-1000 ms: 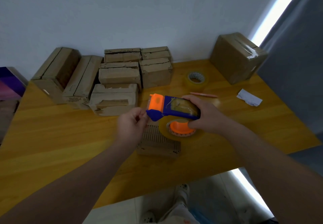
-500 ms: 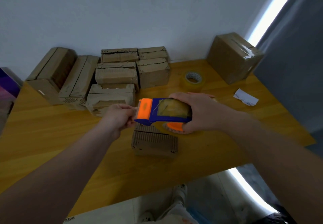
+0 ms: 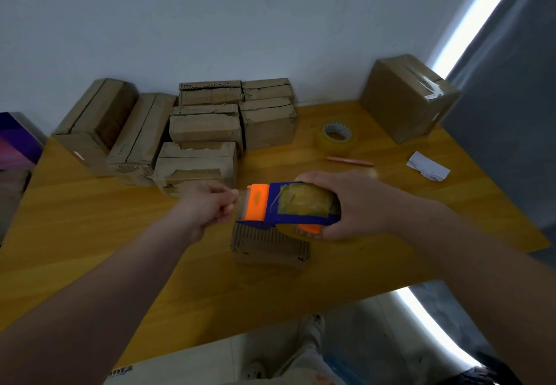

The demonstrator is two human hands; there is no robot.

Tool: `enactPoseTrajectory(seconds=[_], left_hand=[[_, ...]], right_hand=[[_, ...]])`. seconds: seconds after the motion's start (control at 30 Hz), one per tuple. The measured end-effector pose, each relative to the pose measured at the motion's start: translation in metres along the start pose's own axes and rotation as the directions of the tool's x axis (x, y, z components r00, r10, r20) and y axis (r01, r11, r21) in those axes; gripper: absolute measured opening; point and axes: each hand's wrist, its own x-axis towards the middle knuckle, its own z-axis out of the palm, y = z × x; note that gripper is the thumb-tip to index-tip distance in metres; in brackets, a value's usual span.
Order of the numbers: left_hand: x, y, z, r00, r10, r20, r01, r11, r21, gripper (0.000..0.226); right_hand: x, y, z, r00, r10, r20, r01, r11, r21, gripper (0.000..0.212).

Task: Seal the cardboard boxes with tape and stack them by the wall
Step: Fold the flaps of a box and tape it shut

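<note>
My right hand [image 3: 349, 204] grips a blue and orange tape dispenser [image 3: 288, 207] held just above a small cardboard box [image 3: 267, 244] near the middle of the yellow wooden table [image 3: 90, 234]. My left hand [image 3: 207, 207] is pinched on the tape end at the dispenser's orange front. The clear tape itself is hard to make out. Several small cardboard boxes [image 3: 204, 126] are stacked against the wall at the back left. A larger taped box [image 3: 406, 99] stands at the back right.
A spare roll of clear tape [image 3: 337, 135] lies behind the dispenser, with a pink pen [image 3: 349, 161] beside it. A crumpled white paper [image 3: 428, 168] lies at the right. A purple object [image 3: 15, 141] sits off the table's left end. My feet show below the table's front edge.
Both hands with the dispenser have shifted slightly over the small box, and my left hand has stayed pinched at the dispenser's orange front.
</note>
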Motion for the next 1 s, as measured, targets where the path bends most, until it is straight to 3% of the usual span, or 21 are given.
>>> enactPoseTrajectory(seconds=[0.13,0.33,0.47,0.67,1.0], left_hand=[[0.004,-0.024,-0.004,0.984,0.15,-0.096,-0.14,0.984,0.108,0.021],[0.01,-0.051,0.003,0.963,0.158,-0.22,-0.121,0.978,0.172,0.02],[0.014,-0.062,0.001,0.924,0.247,-0.292,-0.142,0.93,0.338,0.023],[0.028,-0.078,0.001,0.901,0.334,-0.275,-0.135,0.821,0.554,0.029],[0.045,-0.095,0.018,0.959,0.217,-0.181,-0.099,0.859,0.503,0.027]], right_hand=[[-0.003,0.001,-0.006,0.998,0.034,0.049,-0.034,0.999,0.009,0.085],[0.011,-0.017,-0.002,0.99,0.084,0.111,-0.062,0.98,-0.188,0.084],[0.032,-0.03,0.003,0.988,0.063,0.143,-0.025,0.968,-0.251,0.077],[0.052,-0.04,0.013,0.981,0.096,0.167,-0.033,0.936,-0.349,0.079],[0.057,-0.037,0.018,0.992,0.086,0.091,-0.044,0.921,-0.386,0.078]])
